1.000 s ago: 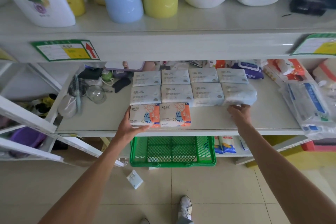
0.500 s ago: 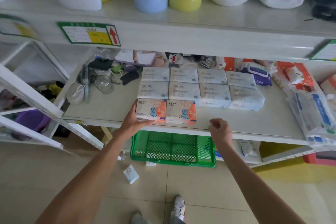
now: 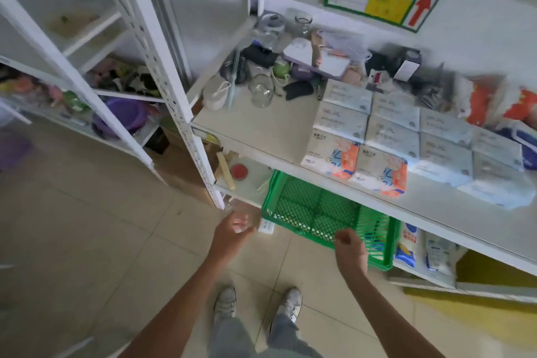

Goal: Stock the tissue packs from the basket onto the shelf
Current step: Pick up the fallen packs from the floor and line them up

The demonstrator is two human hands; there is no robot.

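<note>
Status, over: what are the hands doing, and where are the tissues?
Left hand empty, loosely curled. Right hand curled at green basket rim, grip unclear. Tissue packs rowed on shelf. Nothing blocking.

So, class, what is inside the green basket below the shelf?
The green basket shows only its bare mesh floor, with nothing lying on it. Its rear is covered by the shelf, so that part cannot be checked.

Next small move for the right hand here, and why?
Probably close the right hand on the near rim of the green basket to lift it away: it hovers curled beside that rim, the visible mesh floor is bare, and the tissue packs sit on the shelf.
</note>
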